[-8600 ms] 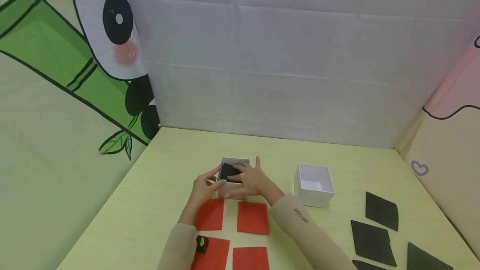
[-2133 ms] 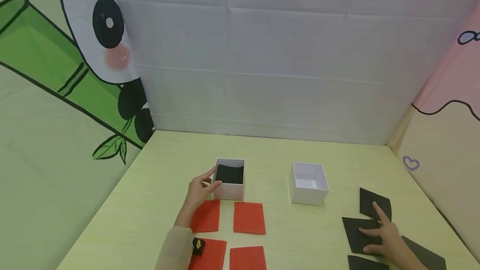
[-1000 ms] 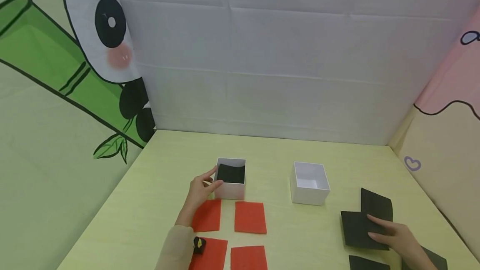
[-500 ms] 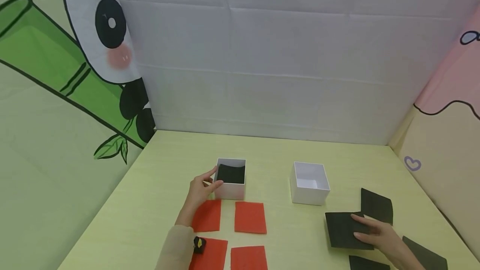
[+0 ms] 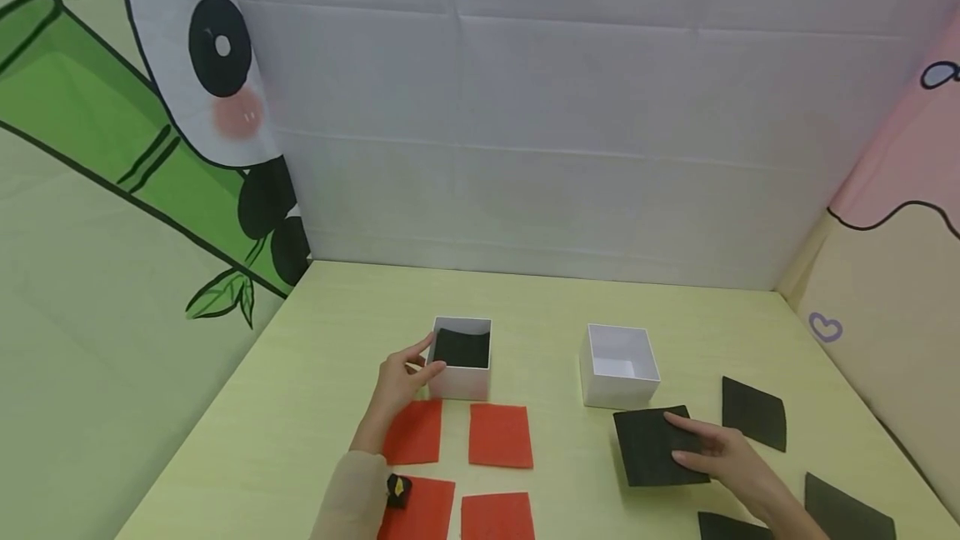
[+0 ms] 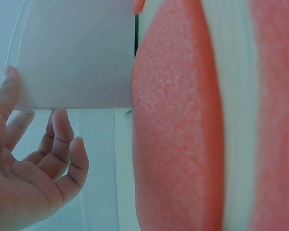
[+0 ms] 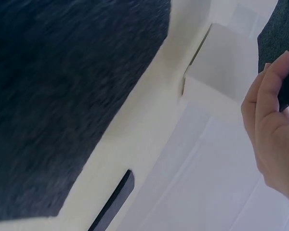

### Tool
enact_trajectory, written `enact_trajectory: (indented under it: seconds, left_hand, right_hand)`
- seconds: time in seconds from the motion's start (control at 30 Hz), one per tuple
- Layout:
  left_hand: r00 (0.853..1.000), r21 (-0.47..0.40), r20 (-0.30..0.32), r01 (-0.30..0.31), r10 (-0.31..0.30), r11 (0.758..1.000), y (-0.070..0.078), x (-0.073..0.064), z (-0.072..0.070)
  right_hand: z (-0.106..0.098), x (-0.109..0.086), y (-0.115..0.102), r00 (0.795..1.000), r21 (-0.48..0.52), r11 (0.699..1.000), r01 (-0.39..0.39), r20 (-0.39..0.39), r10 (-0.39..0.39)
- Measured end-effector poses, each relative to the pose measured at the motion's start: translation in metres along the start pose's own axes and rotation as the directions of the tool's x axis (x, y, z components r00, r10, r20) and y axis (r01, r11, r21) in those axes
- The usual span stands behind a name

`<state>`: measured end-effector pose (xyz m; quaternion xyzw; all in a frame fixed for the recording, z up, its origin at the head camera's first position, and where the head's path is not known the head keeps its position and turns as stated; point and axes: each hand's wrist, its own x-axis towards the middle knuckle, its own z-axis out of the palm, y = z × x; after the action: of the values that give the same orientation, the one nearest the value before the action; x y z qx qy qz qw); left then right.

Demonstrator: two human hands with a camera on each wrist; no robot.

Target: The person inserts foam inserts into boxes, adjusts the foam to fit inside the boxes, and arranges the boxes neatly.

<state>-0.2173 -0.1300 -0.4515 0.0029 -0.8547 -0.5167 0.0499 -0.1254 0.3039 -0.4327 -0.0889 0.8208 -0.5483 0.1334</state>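
Observation:
My left hand (image 5: 401, 382) grips the near left corner of a white open-topped box (image 5: 461, 384), thumb on its front and fingertips along its left side. Black felt (image 5: 461, 348) fills most of that box's opening. With fingers and thumb, my right hand (image 5: 723, 457) pinches the right edge of a black felt square (image 5: 652, 450), raised over the table and slightly tilted. Just behind the felt stands a second white box (image 5: 617, 390), its bottom bare. In the right wrist view the held felt square (image 7: 274, 43) shows edge-on between my fingertips.
Red felt squares (image 5: 501, 436) lie in rows in front of the left box; my left forearm overlaps some. More black felt squares (image 5: 753, 412) lie along the table's right side. A white cloth backdrop (image 5: 562, 148) closes off the table's far edge.
My right hand reached the black squares, picked one up and carried it left to just before the right box. Earlier it was at the left box; the left hand has stayed there.

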Motion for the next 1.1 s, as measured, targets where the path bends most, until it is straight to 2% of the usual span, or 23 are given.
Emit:
enact_trajectory:
  seconds: [0.17, 0.33, 0.43, 0.57, 0.83, 1.0, 1.1]
  left_hand:
    - [1.000, 0.004, 0.001, 0.001, -0.001, 1.000, -0.001, 0.000, 0.000]
    - [1.000, -0.003, 0.002, 0.000, 0.000, 1.000, -0.001, -0.001, 0.000]
    - [1.000, -0.007, 0.001, 0.002, -0.002, 1.000, -0.001, -0.001, -0.001]
    - [1.000, -0.006, 0.002, 0.000, 0.000, 1.000, -0.001, -0.001, -0.001]
    - [1.000, -0.010, 0.006, 0.006, -0.005, 1.000, 0.001, -0.002, -0.001]
    - [1.000, -0.007, 0.008, 0.007, -0.007, 1.000, 0.001, -0.001, -0.001]
    - [1.000, -0.008, 0.008, 0.007, -0.007, 1.000, 0.000, 0.000, -0.001]
  right_hand:
    - [0.010, 0.006, -0.007, 0.996, 0.080, 0.996, 0.046, 0.072, -0.052]
    - [0.019, 0.013, -0.013, 0.980, 0.145, 0.983, 0.110, 0.149, -0.132]
    - [0.027, 0.019, -0.017, 0.975, 0.158, 0.980, 0.118, 0.172, -0.145]
    - [0.039, 0.028, -0.022, 0.973, 0.155, 0.982, 0.110, 0.184, -0.138]
    - [0.056, 0.043, -0.031, 0.967, 0.227, 0.967, 0.113, 0.196, -0.160]
    - [0.065, 0.052, -0.037, 0.973, 0.273, 0.958, 0.084, 0.183, -0.138]
    - [0.070, 0.058, -0.039, 0.981, 0.263, 0.962, 0.077, 0.153, -0.120]
